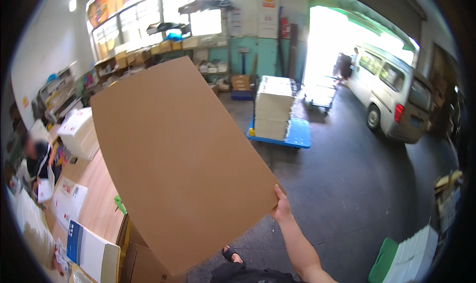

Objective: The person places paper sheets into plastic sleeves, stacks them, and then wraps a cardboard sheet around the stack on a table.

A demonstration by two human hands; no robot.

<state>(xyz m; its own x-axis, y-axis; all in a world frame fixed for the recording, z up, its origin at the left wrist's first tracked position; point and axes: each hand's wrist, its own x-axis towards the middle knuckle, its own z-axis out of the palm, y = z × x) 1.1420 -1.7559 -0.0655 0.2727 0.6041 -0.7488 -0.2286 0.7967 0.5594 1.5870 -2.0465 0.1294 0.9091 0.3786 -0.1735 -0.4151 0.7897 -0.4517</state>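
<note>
A large brown sheet of cardboard [183, 159] fills the middle of the head view, tilted so that its broad face is toward me. My right hand [281, 204] is closed on its lower right corner, thumb over the near face and the other fingers hidden behind. My left hand does not show; the sheet may hide it. Below the sheet's lower left edge are the brown flaps of a cardboard box [144, 260]. To the left, the sheet overlaps the edge of a wooden table [96, 184].
The table bears stacks of white paper [82, 134] and a blue-and-white book stack [94, 253]. Another person [39, 156] is at far left. A blue platform cart [300, 134] carries stacked paper. A white van [391, 89] stands by the doorway. More paper [414, 255] lies at lower right.
</note>
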